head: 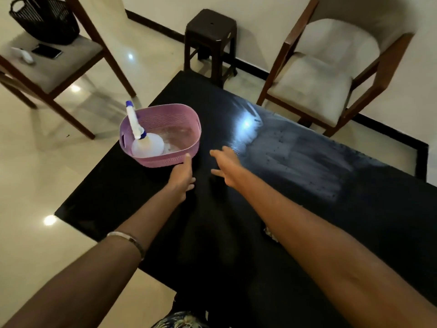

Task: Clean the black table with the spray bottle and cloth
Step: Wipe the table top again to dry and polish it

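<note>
Head view: a black, glossy rectangular tabletop point(212, 233) carries a pink perforated plastic basket point(165, 119) near its far left corner. A translucent white spray bottle with a white-and-blue trigger head point(147, 144) stands leaning inside the basket, against the near-left wall, nozzle pointing up and away. The bottle probably sits there as its storage place, within easy reach. A pale object lying in the basket beside the bottle may be the cloth; it cannot be confirmed.

Left hand point(182, 176) rests on the tabletop just in front of the basket, one finger touching or nearly touching the basket's near wall; its fingers point(188, 159) hold nothing. Right hand point(227, 166) hovers to the right of the basket, fingers spread wide, empty. The bottle lies beyond both hands, apart from the fingers.

Right of the basket, the tabletop shows pale wet streaks and droplets point(295, 152), suggesting spraying and some wiping are done there.
</note>
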Demonstrator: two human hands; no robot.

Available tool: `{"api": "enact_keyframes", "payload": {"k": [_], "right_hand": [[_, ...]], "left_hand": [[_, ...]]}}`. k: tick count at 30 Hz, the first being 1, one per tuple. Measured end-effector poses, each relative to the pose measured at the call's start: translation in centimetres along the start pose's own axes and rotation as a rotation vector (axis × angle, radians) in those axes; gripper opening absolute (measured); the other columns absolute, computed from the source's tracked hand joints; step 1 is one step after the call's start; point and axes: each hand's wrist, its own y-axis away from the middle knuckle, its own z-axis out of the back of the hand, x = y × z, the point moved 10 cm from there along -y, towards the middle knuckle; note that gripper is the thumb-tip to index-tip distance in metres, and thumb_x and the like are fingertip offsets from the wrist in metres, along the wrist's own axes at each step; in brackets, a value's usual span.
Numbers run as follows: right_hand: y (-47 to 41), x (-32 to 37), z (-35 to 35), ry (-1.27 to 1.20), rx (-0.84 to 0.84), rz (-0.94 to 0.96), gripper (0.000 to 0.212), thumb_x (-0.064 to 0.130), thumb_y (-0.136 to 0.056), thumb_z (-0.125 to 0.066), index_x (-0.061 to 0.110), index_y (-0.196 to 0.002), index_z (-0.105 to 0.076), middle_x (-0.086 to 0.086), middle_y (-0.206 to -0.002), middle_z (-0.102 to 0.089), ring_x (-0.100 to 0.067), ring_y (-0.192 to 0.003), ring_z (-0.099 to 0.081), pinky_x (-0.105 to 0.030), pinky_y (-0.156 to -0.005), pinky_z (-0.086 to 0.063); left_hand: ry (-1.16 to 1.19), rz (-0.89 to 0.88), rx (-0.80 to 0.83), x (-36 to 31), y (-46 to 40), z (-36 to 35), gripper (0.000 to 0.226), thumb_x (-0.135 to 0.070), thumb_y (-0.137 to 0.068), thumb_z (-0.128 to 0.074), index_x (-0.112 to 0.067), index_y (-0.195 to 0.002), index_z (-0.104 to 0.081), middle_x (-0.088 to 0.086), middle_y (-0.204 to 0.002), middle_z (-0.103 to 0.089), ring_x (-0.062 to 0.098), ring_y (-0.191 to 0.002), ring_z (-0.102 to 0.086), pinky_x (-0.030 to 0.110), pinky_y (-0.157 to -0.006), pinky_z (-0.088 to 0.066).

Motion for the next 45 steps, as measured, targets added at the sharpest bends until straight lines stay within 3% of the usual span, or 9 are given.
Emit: {"api": "enact_keyframes", "payload": {"k": [2, 4, 6, 8, 11, 16, 23, 31, 45], "right_hand": [[0.4, -1.5, 3.8, 0.046, -0.064, 0.007, 0.07, 0.021, -0.098, -0.055, 0.018, -0.159, -0.019, -0.004, -0.15, -0.04, -0.015, -0.116, -0.049, -0.042, -0.104, -0.049], [0.9, -2.8, 8.0, 0.102, -0.145, 0.027, 0.07, 0.024, -0.097, -0.056, 0.018, -0.158, -0.023, -0.005, -0.148, -0.045, -0.019, -0.125, -0.052, -0.044, -0.109, -0.046], [1.8, -3.7, 12.8, 0.272, -0.255, 0.084, 0.069, 0.028, -0.097, -0.057, 0.019, -0.157, -0.026, -0.005, -0.157, -0.039, -0.021, -0.14, -0.043, -0.042, -0.114, -0.039], [3.6, -4.7, 16.7, 0.531, -0.366, 0.164, 0.065, 0.031, -0.099, -0.054, 0.018, -0.157, -0.028, -0.005, -0.159, -0.035, -0.022, -0.144, -0.037, -0.04, -0.117, -0.034], [7.4, -7.3, 20.4, 0.796, -0.526, 0.285, 0.062, 0.037, -0.099, -0.051, 0.019, -0.155, -0.031, -0.006, -0.158, -0.035, -0.022, -0.145, -0.032, -0.04, -0.116, -0.033], [8.8, -14.6, 19.9, 1.143, -0.41, 0.211, 0.068, 0.061, -0.097, -0.031, 0.033, -0.158, -0.021, -0.002, -0.168, -0.008, -0.023, -0.155, -0.001, -0.05, -0.124, -0.008], [8.6, -15.4, 19.0, 1.197, -0.338, 0.281, 0.068, 0.073, -0.094, -0.019, 0.049, -0.156, -0.001, 0.013, -0.165, 0.012, -0.02, -0.152, 0.017, -0.053, -0.121, 0.014], [5.1, -14.1, 22.3, 1.268, -0.376, 0.267, 0.063, 0.066, -0.098, -0.02, 0.049, -0.155, -0.002, 0.011, -0.167, 0.006, -0.028, -0.153, 0.016, -0.057, -0.121, 0.008], [-4.5, -6.1, 42.6, 0.844, -0.746, -0.246, 0.07, 0.071, -0.097, -0.016, 0.042, -0.158, 0.001, -0.003, -0.168, 0.008, -0.046, -0.15, 0.011, -0.065, -0.118, 0.001]], "left_hand": [[-0.206, -0.12, 0.041, -0.4, 0.3, -2.7, 0.043, -0.049, -0.101, -0.038, -0.016, -0.116, -0.061, 0.003, -0.105, -0.056, 0.023, -0.101, -0.057, 0.04, -0.095, -0.048], [-0.408, -0.303, 0.065, -1.5, 0.9, -5.2, 0.033, -0.043, -0.1, -0.041, -0.019, -0.084, -0.057, 0.003, -0.085, -0.053, 0.021, -0.086, -0.055, 0.037, -0.086, -0.045], [-0.551, -0.433, 0.079, -2.2, 1.5, -8.0, 0.029, -0.034, -0.1, -0.045, -0.014, -0.1, -0.066, 0.003, -0.096, -0.063, 0.02, -0.095, -0.057, 0.035, -0.091, -0.042], [-0.595, -0.498, 0.071, -2.5, 1.8, -9.8, 0.036, -0.028, -0.1, -0.048, -0.011, -0.13, -0.06, 0.003, -0.128, -0.063, 0.021, -0.12, -0.056, 0.03, -0.102, -0.038], [-0.659, -0.582, 0.117, -2.6, 2.1, -13.4, 0.04, -0.028, -0.1, -0.049, -0.014, -0.138, -0.054, 0.004, -0.137, -0.059, 0.019, -0.127, -0.053, 0.029, -0.104, -0.038], [-0.843, -0.752, 0.225, -1.5, 2.7, -19.5, 0.044, -0.024, -0.1, -0.049, -0.015, -0.143, -0.047, 0.004, -0.15, -0.046, 0.021, -0.142, -0.038, 0.038, -0.116, -0.032], [-0.957, -0.748, 0.36, 0.4, 2.2, -22.4, 0.052, -0.007, -0.095, -0.045, -0.017, -0.145, -0.044, 0.007, -0.157, -0.034, 0.024, -0.148, -0.025, 0.045, -0.12, -0.023], [-0.906, -0.804, 0.295, -1.5, 0.2, -21.6, 0.051, -0.006, -0.095, -0.046, -0.018, -0.144, -0.046, 0.004, -0.154, -0.04, 0.018, -0.146, -0.029, 0.038, -0.121, -0.024], [-0.861, -0.858, 0.22, -6.5, -4.9, -22.5, 0.052, -0.022, -0.1, -0.049, -0.019, -0.151, -0.035, 0.002, -0.161, -0.025, 0.02, -0.151, -0.011, 0.044, -0.123, -0.008]]}}
